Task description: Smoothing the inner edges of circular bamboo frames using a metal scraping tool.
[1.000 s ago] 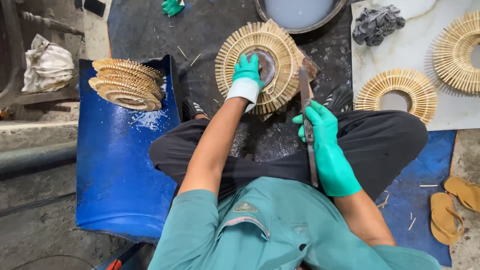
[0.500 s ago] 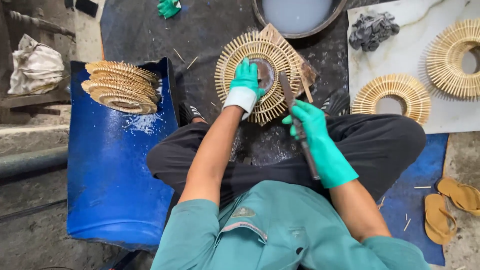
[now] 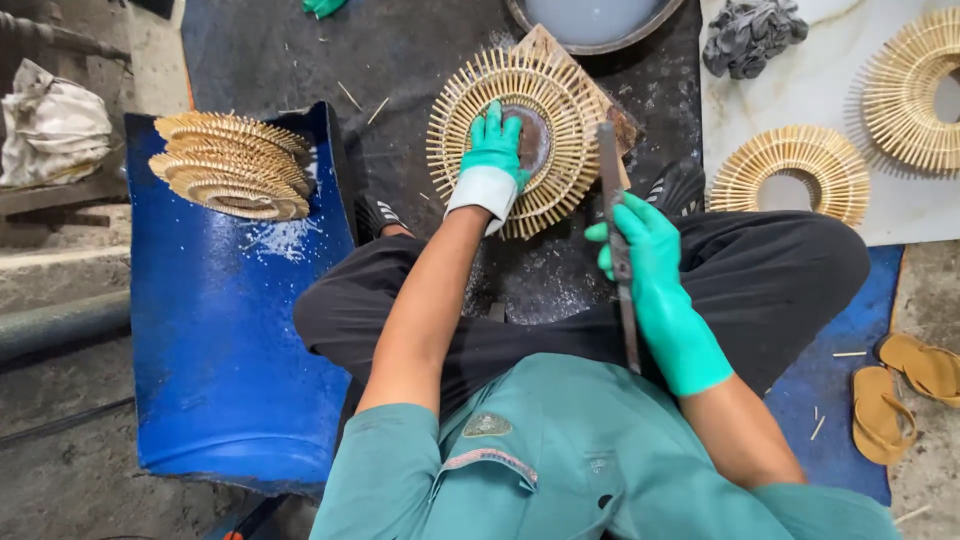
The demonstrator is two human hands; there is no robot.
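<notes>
My left hand [image 3: 492, 150] covers the ring's [image 3: 520, 128] hub at about eight o'clock, so the sticks beneath my palm are out of sight. The grey basin [image 3: 596, 20] at twelve o'clock is cut by the top edge. At two o'clock another stick ring [image 3: 915, 90] runs off the right edge. My rod's [image 3: 617, 245] lower end hides behind my right hand [image 3: 655, 270].

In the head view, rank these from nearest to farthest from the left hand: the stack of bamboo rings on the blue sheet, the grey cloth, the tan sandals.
Measured from the left hand:
1. Grey cloth, upper right on the white slab.
2. Stack of bamboo rings, to the left on the blue sheet; close to the cloth's distance, slightly farther.
3. Tan sandals, far lower right.
</notes>
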